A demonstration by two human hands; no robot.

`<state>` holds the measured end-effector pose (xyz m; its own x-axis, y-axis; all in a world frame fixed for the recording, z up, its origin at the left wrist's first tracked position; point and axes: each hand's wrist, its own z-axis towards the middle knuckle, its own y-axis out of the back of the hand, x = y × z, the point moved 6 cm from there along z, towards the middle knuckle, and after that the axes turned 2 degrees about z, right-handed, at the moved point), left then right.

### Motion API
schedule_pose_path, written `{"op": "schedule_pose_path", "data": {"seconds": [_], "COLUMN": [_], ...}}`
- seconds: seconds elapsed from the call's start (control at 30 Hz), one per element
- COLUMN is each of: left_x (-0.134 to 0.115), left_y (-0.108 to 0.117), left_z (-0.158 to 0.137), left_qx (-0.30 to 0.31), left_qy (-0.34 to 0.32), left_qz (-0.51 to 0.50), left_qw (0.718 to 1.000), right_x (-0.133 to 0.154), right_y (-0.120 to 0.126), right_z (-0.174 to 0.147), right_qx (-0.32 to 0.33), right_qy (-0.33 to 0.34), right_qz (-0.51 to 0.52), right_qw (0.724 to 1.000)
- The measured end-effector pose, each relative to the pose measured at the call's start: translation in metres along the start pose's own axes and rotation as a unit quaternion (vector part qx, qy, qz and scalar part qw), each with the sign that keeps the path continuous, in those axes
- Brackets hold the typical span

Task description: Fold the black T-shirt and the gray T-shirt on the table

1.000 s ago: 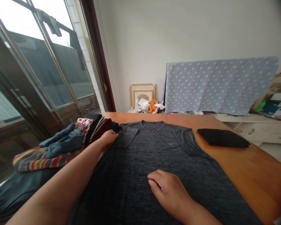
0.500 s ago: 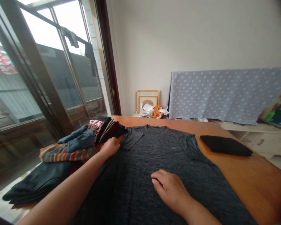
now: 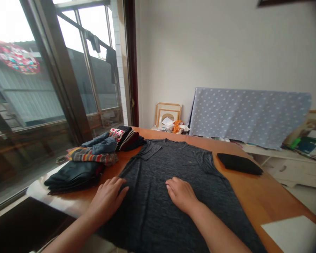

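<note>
A dark grey heathered T-shirt (image 3: 158, 182) lies spread front-up on the wooden table, its collar at the far side and both short sleeves laid out. My left hand (image 3: 109, 195) is at the shirt's left edge, thumb apart from the fingers, with nothing visible held. Over the middle of the shirt rests my right hand (image 3: 183, 195), palm down, fingers slightly bent on the cloth. To the left sit piled clothes: dark folded garments (image 3: 75, 175), a striped garment (image 3: 88, 155) and blue denim (image 3: 104, 146). A folded black garment (image 3: 239, 164) lies right of the shirt.
The wooden table (image 3: 268, 196) carries everything, with a white sheet (image 3: 292, 232) near its right corner. Behind stand a wooden frame (image 3: 158, 110), orange and white crumpled items (image 3: 177, 126) and a dotted blue cloth (image 3: 247, 117). A glass window (image 3: 94, 80) is at left.
My left hand has come back toward me from the upper left edge beside the sleeve, and its fingers have opened. My right hand stays on the shirt. The view has shifted.
</note>
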<state>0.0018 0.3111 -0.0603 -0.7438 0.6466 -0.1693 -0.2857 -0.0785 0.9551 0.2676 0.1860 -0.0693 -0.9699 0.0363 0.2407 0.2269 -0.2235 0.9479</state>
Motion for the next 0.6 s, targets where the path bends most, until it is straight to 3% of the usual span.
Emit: {"op": "schedule_pose_path", "data": {"seconds": [0.23, 0.37, 0.5, 0.6], "left_x": [0.023, 0.022, 0.019, 0.019], "left_y": [-0.011, -0.009, -0.007, -0.008], "left_z": [-0.035, -0.037, -0.039, -0.039], "left_qx": [0.002, 0.007, 0.009, 0.004], "left_qy": [0.015, 0.017, 0.016, 0.017], "left_qz": [-0.008, 0.004, 0.007, 0.009], "left_qw": [1.0, 1.0, 1.0, 1.0], "right_x": [-0.001, -0.019, -0.047, -0.063], "right_y": [0.009, 0.01, 0.001, 0.0], "right_z": [-0.005, -0.004, -0.003, -0.007], "right_qx": [0.027, 0.021, 0.021, 0.022], "right_qy": [-0.025, -0.081, -0.223, -0.287], "right_qz": [0.004, 0.114, 0.335, 0.392], "right_qw": [0.999, 0.99, 0.915, 0.874]}}
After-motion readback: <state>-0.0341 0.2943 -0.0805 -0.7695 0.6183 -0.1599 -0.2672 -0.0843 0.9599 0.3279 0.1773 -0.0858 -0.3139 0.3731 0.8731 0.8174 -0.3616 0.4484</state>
